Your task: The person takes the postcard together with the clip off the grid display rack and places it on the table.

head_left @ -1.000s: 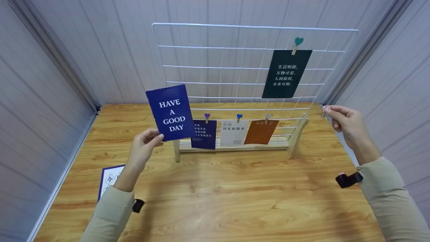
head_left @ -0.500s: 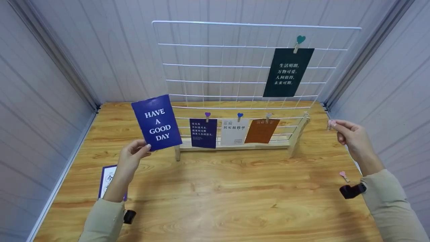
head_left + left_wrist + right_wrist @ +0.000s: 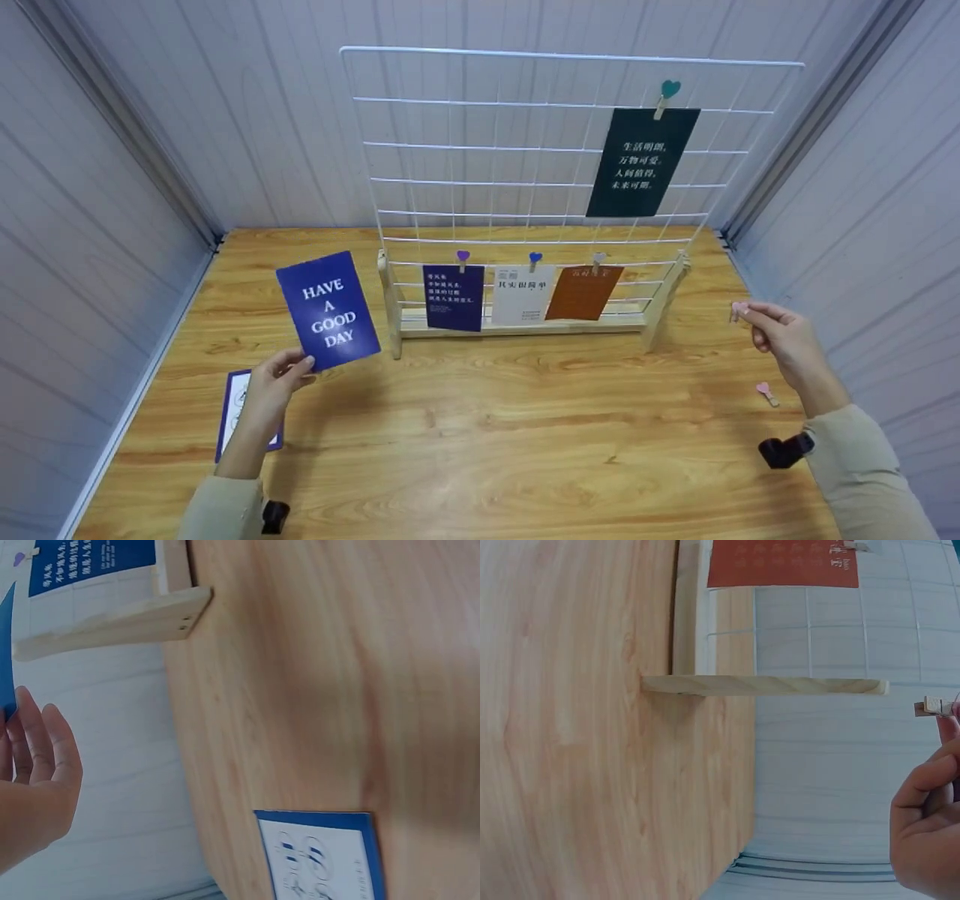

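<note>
My left hand [image 3: 271, 390] pinches the lower left corner of a blue card [image 3: 328, 311] reading "HAVE A GOOD DAY", held above the table left of the white wire grid rack [image 3: 480, 144]. Over on the right, my right hand [image 3: 787, 345] pinches a small wooden clothespin [image 3: 934, 706] with a pink top between thumb and finger, apart from the rack. A dark green card [image 3: 643, 163] hangs high on the grid from a green heart clothespin [image 3: 670, 90]. Lower down hang a dark blue card [image 3: 454, 298], a white card [image 3: 523, 296] and an orange card [image 3: 585, 293], each clipped.
A purple-edged white card [image 3: 319, 859] lies on the table, partly behind my left forearm in the head view. Another pink heart clothespin [image 3: 766, 393] lies near my right wrist. The rack's wooden feet [image 3: 664, 304] stand on the wooden table [image 3: 480, 442], with pale walls around.
Both hands have drawn down toward me, the left also leftward with its blue card. The pink clothespin on the table, hidden at first, now shows by the right wrist.
</note>
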`<state>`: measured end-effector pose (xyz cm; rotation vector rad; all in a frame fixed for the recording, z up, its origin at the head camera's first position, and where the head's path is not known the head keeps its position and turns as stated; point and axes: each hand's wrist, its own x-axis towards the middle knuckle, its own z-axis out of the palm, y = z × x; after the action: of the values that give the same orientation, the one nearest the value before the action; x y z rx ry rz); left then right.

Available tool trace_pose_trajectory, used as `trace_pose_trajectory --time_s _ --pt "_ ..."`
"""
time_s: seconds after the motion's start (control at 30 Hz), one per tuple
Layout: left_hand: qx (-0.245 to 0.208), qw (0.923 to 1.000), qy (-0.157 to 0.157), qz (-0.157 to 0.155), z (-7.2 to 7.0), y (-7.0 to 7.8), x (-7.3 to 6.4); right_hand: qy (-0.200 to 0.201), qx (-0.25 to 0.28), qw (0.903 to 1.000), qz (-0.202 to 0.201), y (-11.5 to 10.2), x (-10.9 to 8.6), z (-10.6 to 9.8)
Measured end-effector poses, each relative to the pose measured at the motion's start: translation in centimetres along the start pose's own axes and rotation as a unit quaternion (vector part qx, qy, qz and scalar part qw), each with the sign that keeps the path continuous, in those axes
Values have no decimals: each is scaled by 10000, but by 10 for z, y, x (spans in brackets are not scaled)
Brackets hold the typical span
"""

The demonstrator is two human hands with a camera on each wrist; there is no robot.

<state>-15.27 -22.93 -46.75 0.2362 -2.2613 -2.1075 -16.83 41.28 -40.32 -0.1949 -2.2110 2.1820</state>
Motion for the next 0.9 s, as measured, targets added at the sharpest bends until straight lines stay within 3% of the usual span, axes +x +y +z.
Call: trace_pose_trajectory --time_s 0.2,0.33,0.43,0.57,0.73,0.9 --pt "-382 9985 -390 -4 -26 -58 16 78 -260 9994 199 15 -3 -7" --pt "-375 9985 -333 -227 -42 -99 29 178 -305 9989 318 25 -5 -11" --pt "-350 9982 -325 -372 -48 -107 28 233 -368 9981 426 32 -6 -16" --pt "-268 9975 -479 -435 -45 -87 12 368 -438 9967 582 41 -8 -22" --pt "124 9960 -342 -822 -36 -57 -8 453 -630 9941 754 51 -11 -30" --pt "594 9892 -280 -1313 -33 -49 -18 460 -923 9908 873 64 -15 -39"
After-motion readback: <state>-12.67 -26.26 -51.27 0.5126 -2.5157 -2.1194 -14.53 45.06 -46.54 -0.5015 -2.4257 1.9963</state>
